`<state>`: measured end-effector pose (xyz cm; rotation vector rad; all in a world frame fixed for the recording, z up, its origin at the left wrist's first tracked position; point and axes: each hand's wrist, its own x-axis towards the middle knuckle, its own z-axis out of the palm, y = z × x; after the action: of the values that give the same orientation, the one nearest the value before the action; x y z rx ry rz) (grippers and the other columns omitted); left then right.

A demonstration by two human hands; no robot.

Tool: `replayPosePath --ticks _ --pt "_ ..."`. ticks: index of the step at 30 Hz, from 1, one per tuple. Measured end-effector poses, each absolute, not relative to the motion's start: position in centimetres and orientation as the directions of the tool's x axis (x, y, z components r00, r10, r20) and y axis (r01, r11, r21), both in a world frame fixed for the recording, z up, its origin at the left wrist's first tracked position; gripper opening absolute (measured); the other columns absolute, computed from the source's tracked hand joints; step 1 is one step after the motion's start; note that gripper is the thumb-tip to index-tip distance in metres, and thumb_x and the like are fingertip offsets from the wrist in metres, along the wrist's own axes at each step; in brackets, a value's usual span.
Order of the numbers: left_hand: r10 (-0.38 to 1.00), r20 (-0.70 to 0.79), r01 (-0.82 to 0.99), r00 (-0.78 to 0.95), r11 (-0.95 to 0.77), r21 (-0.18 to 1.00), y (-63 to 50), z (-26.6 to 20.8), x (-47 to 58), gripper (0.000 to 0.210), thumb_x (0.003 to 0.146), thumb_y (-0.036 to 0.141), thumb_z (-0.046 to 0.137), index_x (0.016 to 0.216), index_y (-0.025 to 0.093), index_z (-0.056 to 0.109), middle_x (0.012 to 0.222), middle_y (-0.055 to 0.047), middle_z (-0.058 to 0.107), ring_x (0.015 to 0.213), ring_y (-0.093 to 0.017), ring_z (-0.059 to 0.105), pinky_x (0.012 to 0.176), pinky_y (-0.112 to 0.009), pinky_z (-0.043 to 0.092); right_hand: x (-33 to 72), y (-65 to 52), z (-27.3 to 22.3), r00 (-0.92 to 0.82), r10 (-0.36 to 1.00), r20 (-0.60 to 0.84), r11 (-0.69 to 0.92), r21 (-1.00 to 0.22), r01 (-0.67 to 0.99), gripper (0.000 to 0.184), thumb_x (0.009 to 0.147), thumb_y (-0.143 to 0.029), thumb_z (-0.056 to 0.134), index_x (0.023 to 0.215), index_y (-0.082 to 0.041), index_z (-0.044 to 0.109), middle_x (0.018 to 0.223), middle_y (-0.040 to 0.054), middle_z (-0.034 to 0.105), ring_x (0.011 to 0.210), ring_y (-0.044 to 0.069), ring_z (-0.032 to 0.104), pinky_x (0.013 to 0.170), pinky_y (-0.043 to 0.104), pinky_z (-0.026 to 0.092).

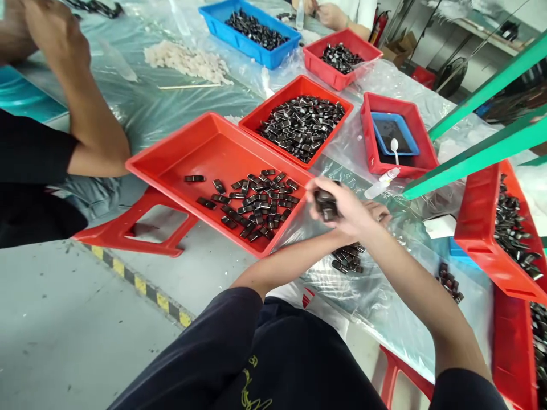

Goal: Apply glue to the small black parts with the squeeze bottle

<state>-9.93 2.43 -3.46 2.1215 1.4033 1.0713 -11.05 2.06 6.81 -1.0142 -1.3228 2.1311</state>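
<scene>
My right hand [347, 208] is closed around several small dark glossy pieces [326, 205], held by the near right corner of a tilted red tray [179, 151]. Inside that tray, more of the same pieces [260, 202] lie loose, mostly towards its right end. My forearms cross. Beyond the right wrist, my left hand [379, 212] shows only in part, low over the plastic-covered table; its grip is hidden. Just below the crossing, a small heap of dark pieces [348, 259] rests on the plastic sheet.
A fuller red tray [252, 122] stands behind. Blue [209, 14] and red bins [314, 60] sit farther back. Green bars [482, 108] slant in from the right, above stacked red bins [474, 233]. A co-worker's arm [92, 114] is at left, near a red stool [141, 228].
</scene>
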Motion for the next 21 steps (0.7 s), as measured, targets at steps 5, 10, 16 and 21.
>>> replayPosePath --ticks 5,10,16,21 --pt "0.886 0.373 0.624 0.275 -0.460 0.632 2.8 -3.6 -9.1 0.021 0.109 0.029 0.053 0.102 0.033 0.073 0.120 -0.008 0.076 0.117 -0.024 0.072 0.101 -0.041 0.060 -20.2 3.6 2.9 -0.699 0.588 -0.407 -0.221 -0.912 0.345 0.028 0.098 -0.046 0.070 0.086 -0.022 0.062 0.079 -0.0023 0.065 0.054 0.010 0.067 0.034 0.018 0.036" --pt "0.864 0.376 0.602 0.334 -0.503 0.620 3.1 -3.6 -7.9 0.024 0.109 0.021 0.052 0.092 0.030 0.066 0.107 -0.003 0.079 0.112 -0.017 0.074 0.104 -0.030 0.058 -23.0 4.3 1.6 -0.755 0.512 -0.409 0.216 -0.790 0.574 0.035 0.100 -0.053 0.071 0.093 -0.020 0.064 0.080 -0.0006 0.072 0.053 0.013 0.068 0.042 0.022 0.045" --pt "0.853 0.398 0.554 0.338 -0.522 0.648 3.3 -3.7 -8.0 0.025 0.108 0.021 0.053 0.087 0.031 0.063 0.103 -0.003 0.078 0.109 -0.019 0.075 0.101 -0.034 0.061 -21.7 4.8 3.9 -0.769 0.498 -0.401 0.204 -0.808 0.553 0.073 0.091 -0.079 0.068 0.132 -0.018 0.066 0.134 0.0118 0.075 0.086 0.022 0.077 0.054 0.029 0.060" --pt "0.838 0.438 0.481 0.326 -0.546 0.686 3.9 -4.7 -8.1 0.023 0.107 0.023 0.057 0.087 0.029 0.065 0.100 -0.001 0.078 0.104 -0.020 0.075 0.103 -0.031 0.061 -17.1 5.0 6.3 -0.785 0.579 -0.219 0.241 -0.874 0.421 0.062 0.099 -0.069 0.063 0.139 -0.022 0.068 0.146 0.0118 0.068 0.114 0.026 0.072 0.074 0.031 0.066"
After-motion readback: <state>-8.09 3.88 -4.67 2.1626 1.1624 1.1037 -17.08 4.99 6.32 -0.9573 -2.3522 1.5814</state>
